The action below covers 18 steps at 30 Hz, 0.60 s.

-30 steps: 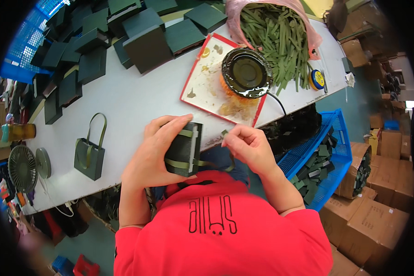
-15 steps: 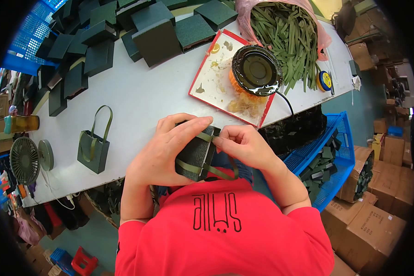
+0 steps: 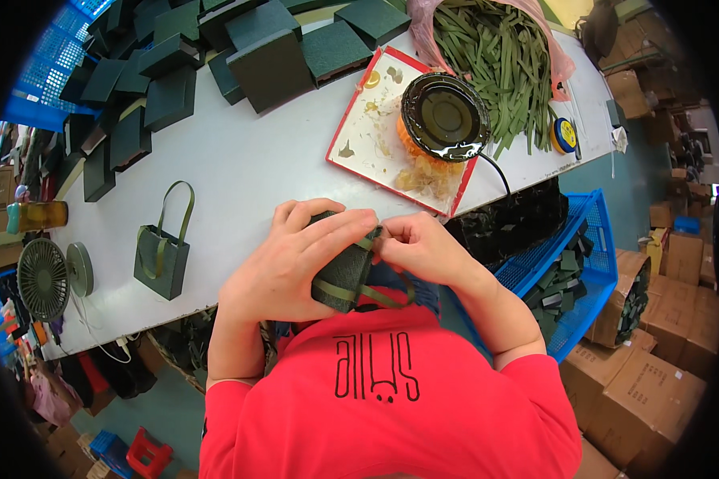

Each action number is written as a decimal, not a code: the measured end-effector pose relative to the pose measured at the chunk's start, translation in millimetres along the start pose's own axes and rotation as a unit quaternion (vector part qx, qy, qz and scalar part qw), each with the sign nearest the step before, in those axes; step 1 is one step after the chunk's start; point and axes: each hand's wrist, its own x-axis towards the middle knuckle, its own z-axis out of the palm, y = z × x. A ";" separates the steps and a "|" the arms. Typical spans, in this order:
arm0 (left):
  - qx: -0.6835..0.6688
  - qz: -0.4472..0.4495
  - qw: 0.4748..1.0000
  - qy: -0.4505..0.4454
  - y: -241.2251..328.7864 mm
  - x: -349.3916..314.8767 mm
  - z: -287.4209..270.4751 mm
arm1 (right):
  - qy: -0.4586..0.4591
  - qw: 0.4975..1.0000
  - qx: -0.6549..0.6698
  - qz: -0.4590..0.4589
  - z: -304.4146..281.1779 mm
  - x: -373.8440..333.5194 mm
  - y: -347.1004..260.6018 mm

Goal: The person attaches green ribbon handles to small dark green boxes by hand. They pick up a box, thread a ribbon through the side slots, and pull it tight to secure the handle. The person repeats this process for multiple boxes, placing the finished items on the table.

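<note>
- the left hand [image 3: 276, 267] grips a small dark green box [image 3: 345, 271] from its left side, fingers spread over it and thumb lower down.
- the box sits tilted at the near edge of the white table [image 3: 232, 188], close to the chest of the red shirt [image 3: 471, 391].
- the right hand [image 3: 423, 249] is at the box's right edge, thumb and forefinger pinched on a green ribbon [image 3: 409, 294]; the exact contact is hidden behind the fingers.
- the ribbon loops out from the box's lower right and curves up under the right hand.
- a green bag with a looped handle [image 3: 160, 267] stands on the table, well apart to the left.
- beyond the hands, a black-rimmed pot [image 3: 446, 116] stands on a red-edged white tray [image 3: 358, 132].
- behind the pot, green strips [image 3: 491, 64] spill from a pink plastic bag [image 3: 562, 65], near a blue and yellow tin [image 3: 564, 135].
- many dark green boxes [image 3: 272, 68] pile up at the far left.
- a blue crate [image 3: 601, 255] at right holds small green pieces [image 3: 559, 283].
</note>
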 end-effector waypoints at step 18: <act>-0.016 -0.036 0.999 0.010 -1.8 -10.5 -7.4 | 0.217 0.960 0.073 -0.164 14.6 -20.9 16.4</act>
